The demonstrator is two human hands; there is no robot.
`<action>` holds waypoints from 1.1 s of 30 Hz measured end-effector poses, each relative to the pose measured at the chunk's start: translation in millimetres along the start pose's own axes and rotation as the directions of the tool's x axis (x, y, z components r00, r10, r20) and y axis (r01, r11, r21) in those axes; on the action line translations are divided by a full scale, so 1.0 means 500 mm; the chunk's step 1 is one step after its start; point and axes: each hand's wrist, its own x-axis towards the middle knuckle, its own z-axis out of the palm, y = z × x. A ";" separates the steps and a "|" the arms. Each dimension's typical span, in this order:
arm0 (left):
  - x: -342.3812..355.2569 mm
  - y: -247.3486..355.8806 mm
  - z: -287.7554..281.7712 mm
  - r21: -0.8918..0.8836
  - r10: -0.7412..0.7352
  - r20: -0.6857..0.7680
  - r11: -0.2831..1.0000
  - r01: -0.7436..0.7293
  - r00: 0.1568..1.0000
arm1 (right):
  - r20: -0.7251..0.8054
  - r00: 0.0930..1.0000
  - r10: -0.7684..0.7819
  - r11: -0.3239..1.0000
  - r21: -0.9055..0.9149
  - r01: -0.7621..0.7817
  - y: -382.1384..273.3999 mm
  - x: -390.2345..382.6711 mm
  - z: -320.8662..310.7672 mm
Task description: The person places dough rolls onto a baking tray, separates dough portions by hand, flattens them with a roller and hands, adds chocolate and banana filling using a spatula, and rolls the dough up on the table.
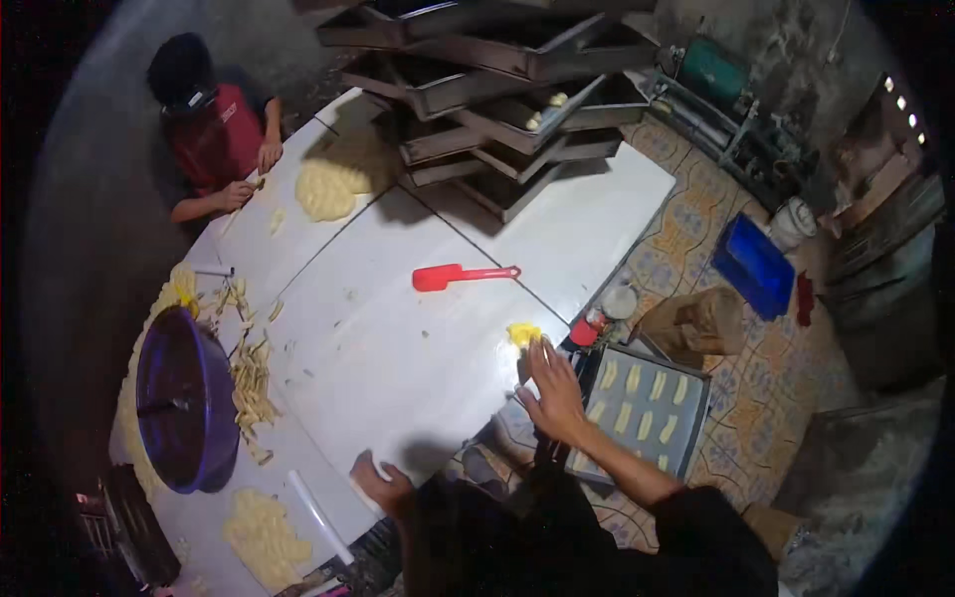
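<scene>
My right hand (553, 388) reaches to the table's near right edge, fingers stretched out. Its fingertips touch or nearly touch a soft yellow lump (523, 333), perhaps margarine. My left hand (382, 485) rests at the table's near edge, thumb and fingers apart, holding nothing. A red spatula (438, 278) lies on the white tabletop (378, 308) beyond both hands. Right of my right hand, a metal baking tray (645, 380) carries rows of pale dough strips (624, 417), partly hidden behind my forearm.
Dark trays (497, 129) stand in a crisscross stack at the back. A purple basin (189, 398), dough strips (254, 383), dough sheets (267, 537) and a white tube (320, 517) lie left. Another person (214, 139) works by a dough mound (328, 189). A blue crate (754, 267) sits on the floor.
</scene>
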 end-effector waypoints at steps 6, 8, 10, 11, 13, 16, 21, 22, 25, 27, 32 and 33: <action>0.028 0.004 -0.045 -0.164 -0.281 0.233 0.932 0.322 0.931 | 0.086 0.994 -0.069 0.957 -0.277 0.090 0.017 0.032 0.051; 0.030 -0.020 -0.091 -0.213 -0.267 0.250 0.923 0.322 0.931 | 0.021 0.992 -0.122 0.978 -0.169 0.124 -0.012 0.028 0.047; 0.040 -0.031 -0.141 -0.194 -0.194 0.245 0.950 0.244 0.950 | 0.068 0.991 -0.113 0.993 0.027 0.112 -0.077 0.029 0.029; 0.040 -0.035 -0.163 -0.191 -0.232 0.272 0.938 0.289 0.934 | 0.350 0.925 -0.148 0.960 0.275 0.049 -0.092 0.029 0.030; 0.029 -0.067 -0.169 -0.212 -0.217 0.234 0.940 0.267 0.948 | 0.324 0.855 -0.406 0.905 0.275 0.326 -0.193 0.012 0.107; 0.028 -0.080 -0.166 -0.195 -0.177 0.250 0.954 0.228 0.952 | 0.396 0.810 -0.433 0.865 -0.072 0.497 -0.323 0.131 0.268; 0.005 -0.085 -0.166 -0.124 -0.207 0.126 0.967 0.223 0.970 | 0.547 0.435 -0.715 0.601 0.163 0.782 -0.377 0.086 0.308; 0.011 -0.090 -0.168 -0.110 -0.209 0.080 0.970 0.217 0.975 | 0.619 0.418 -0.665 0.634 0.172 0.754 -0.337 0.096 0.273; 0.018 -0.084 -0.151 -0.144 -0.193 0.028 0.970 0.195 0.981 | 0.549 0.751 -0.366 0.818 -0.194 0.541 -0.265 0.235 0.225; 0.030 -0.073 -0.137 -0.128 -0.175 0.058 0.975 0.181 0.983 | 0.412 0.854 -0.317 0.857 -0.262 0.444 -0.278 0.301 0.289; 0.018 -0.081 -0.139 -0.061 -0.261 0.020 0.963 0.262 0.965 | 0.557 0.489 -0.671 0.681 0.203 0.704 -0.338 0.137 0.309; 0.012 -0.085 -0.143 -0.060 -0.288 0.025 0.955 0.289 0.957 | 0.614 0.369 -0.697 0.647 0.317 0.694 -0.323 0.120 0.254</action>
